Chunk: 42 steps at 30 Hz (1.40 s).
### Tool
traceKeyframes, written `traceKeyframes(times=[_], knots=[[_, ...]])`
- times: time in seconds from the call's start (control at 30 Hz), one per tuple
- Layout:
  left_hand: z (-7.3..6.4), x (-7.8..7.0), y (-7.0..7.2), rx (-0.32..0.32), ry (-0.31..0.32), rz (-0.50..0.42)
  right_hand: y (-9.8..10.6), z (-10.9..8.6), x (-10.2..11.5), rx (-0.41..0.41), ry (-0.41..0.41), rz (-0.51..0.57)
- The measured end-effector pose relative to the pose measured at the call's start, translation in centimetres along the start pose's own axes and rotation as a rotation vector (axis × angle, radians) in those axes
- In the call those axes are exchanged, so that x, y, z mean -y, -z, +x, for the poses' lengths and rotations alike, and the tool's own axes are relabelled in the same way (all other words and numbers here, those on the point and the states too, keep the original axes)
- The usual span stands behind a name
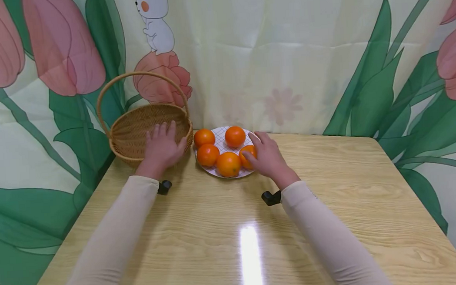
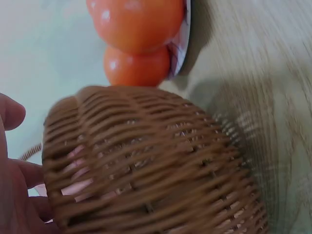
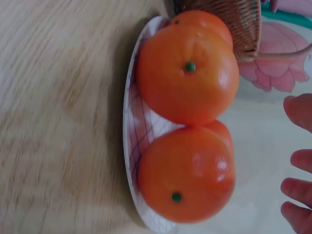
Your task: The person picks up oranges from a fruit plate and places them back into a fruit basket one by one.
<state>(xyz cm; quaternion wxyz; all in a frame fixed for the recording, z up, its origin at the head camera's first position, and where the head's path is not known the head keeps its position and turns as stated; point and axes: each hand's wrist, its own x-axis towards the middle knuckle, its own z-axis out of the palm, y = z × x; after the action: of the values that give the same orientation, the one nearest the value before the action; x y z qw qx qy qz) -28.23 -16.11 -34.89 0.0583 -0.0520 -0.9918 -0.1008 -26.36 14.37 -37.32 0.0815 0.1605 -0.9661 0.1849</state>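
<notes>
My left hand [image 1: 162,148] reaches over the near rim of a brown wicker basket [image 1: 131,133], fingers straight and spread. In the left wrist view, its fingers show beside the rim of the basket [image 2: 146,161]; whether they touch it I cannot tell. Several oranges [image 1: 228,164] lie on a round white checked plate [image 1: 221,145]. My right hand [image 1: 269,157] hovers at the plate's right side, fingers apart, its thumb over the rightmost orange [image 1: 250,150]. The right wrist view has that orange [image 3: 187,178] apart from the visible fingertips [image 3: 298,192], with a green stem spot.
The basket's tall arched handle [image 1: 139,73] stands upright at the back left. Behind the wooden table [image 1: 202,231] hangs a curtain [image 1: 285,60] printed with tulips and a white animal. Black wrist devices [image 1: 271,198] sit under both sleeves.
</notes>
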Motion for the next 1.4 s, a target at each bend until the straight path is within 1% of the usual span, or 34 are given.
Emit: traceKeyframes(times=[0.13,0.5,0.7,0.9,1.1,1.27,1.4], knots=[[-0.2,0.8,0.2,-0.006,0.007,-0.005,-0.2,0.2,0.6,-0.014,0.027,0.002],[-1.1,3.5,0.4,-0.009,0.061,-0.015,-1.1,0.3,2.1,0.019,0.064,-0.028],[-1.6,4.7,0.7,-0.014,0.083,-0.021,-2.0,0.3,2.5,0.009,0.096,-0.02],[-2.1,5.6,0.9,-0.025,0.101,-0.015,-2.5,0.4,3.0,0.027,0.089,0.011],[-2.5,6.6,1.2,-0.022,0.13,-0.008,-3.1,0.4,3.3,0.056,0.099,-0.008],[-2.9,7.4,1.6,-0.02,0.15,-0.022,-3.4,0.5,3.9,0.094,0.089,-0.001],[-3.1,8.1,1.7,-0.021,0.164,-0.037,-3.6,0.5,4.2,0.104,0.092,0.012]])
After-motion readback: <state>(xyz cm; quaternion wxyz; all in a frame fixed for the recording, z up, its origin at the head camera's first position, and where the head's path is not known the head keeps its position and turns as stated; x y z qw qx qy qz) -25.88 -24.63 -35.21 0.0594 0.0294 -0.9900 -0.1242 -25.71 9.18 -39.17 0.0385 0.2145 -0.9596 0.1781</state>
